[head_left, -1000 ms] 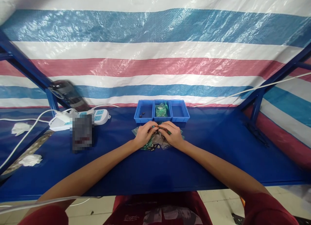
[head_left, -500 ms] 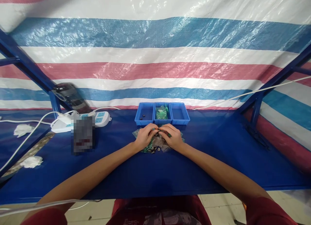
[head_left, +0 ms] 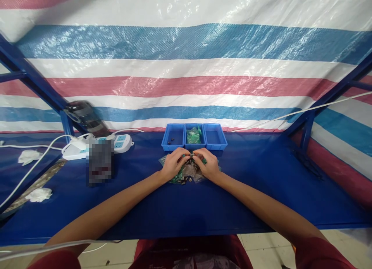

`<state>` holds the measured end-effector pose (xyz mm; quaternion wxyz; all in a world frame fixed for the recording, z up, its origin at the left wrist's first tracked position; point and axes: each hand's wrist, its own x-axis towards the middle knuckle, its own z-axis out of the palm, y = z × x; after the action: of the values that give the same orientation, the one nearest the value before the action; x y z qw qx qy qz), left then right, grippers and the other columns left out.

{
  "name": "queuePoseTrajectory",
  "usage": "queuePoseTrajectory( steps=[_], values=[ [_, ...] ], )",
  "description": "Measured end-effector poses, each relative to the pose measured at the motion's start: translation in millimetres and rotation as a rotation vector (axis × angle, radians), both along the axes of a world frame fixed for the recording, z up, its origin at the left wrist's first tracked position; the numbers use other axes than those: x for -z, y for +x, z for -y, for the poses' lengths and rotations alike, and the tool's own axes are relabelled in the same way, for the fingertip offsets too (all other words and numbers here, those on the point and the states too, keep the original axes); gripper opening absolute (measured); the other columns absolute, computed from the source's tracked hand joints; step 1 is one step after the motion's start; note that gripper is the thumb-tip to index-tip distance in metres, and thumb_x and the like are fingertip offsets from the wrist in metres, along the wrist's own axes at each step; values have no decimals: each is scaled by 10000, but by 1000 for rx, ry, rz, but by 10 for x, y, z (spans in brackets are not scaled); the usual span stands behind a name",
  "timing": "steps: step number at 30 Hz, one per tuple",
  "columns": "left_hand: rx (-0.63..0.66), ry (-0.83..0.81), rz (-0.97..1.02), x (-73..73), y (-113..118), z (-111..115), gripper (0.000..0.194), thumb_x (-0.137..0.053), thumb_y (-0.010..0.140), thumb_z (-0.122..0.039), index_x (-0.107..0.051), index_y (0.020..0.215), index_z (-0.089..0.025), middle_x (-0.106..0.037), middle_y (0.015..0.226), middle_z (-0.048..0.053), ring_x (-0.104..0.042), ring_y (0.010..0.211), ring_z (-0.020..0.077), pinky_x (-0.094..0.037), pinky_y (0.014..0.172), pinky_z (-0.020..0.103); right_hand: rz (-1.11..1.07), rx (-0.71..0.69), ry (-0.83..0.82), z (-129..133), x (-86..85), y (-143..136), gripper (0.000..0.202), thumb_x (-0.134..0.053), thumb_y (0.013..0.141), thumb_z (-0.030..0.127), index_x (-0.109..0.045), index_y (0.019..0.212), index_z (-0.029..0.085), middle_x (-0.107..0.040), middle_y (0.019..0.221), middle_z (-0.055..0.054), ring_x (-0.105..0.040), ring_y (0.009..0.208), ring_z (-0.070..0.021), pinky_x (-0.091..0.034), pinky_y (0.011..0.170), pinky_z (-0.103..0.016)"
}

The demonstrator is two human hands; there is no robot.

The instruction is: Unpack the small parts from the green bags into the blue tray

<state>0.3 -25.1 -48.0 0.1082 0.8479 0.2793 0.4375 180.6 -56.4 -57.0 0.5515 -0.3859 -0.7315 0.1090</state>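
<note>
In front of the middle bin (head_left: 195,147), a small part (head_left: 191,155) is pinched between the left hand (head_left: 173,164) and right hand (head_left: 208,166), held there as before; bags (head_left: 190,170) are spread beneath.

The bit (head_left: 192,154) between the left hand (head_left: 173,164) and right hand (head_left: 208,164) is too tiny to tell. A dark thing (head_left: 100,160) looks all blurry.

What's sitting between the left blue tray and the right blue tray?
The middle tray, with a green packet inside, stands between the left tray and right tray in the head view.
</note>
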Motion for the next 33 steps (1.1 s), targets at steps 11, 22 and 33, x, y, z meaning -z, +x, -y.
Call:
queuePoseTrajectory(
  steps=[11, 22, 33],
  values=[
    [30, 18, -1, -6, 2, -9, 151, -518, 918, -215, -603, 1038, -182, -636, 940, 63, -612, 827, 138, -498, 683, 223, 3, -12, 27, -1, -8, -8, 164, -508, 922, 268, -621, 1010, 189, -642, 843, -68, -602, 680, -151, -518, 624, -277],
    [17, -41, -45, 6, 0, -3, 156, -503, 927, -278, -595, 1001, -175, -622, 952, 56, -511, 569, 70, -449, 563, 197, 8, -12, 35, 7, -3, -4, 189, -485, 928, 255, -631, 1029, 190, -655, 868, -79, -628, 754, -168, -537, 679, -294],
    [54, -38, -51, -8, 7, 1, 154, -488, 933, -289, -561, 1013, -180, -605, 944, 52, -489, 540, 62, -441, 551, 199, 17, -17, 17, 8, -18, 9, 207, -474, 934, 266, -646, 1021, 189, -657, 899, -88, -631, 787, -172, -538, 684, -296]
  ],
)
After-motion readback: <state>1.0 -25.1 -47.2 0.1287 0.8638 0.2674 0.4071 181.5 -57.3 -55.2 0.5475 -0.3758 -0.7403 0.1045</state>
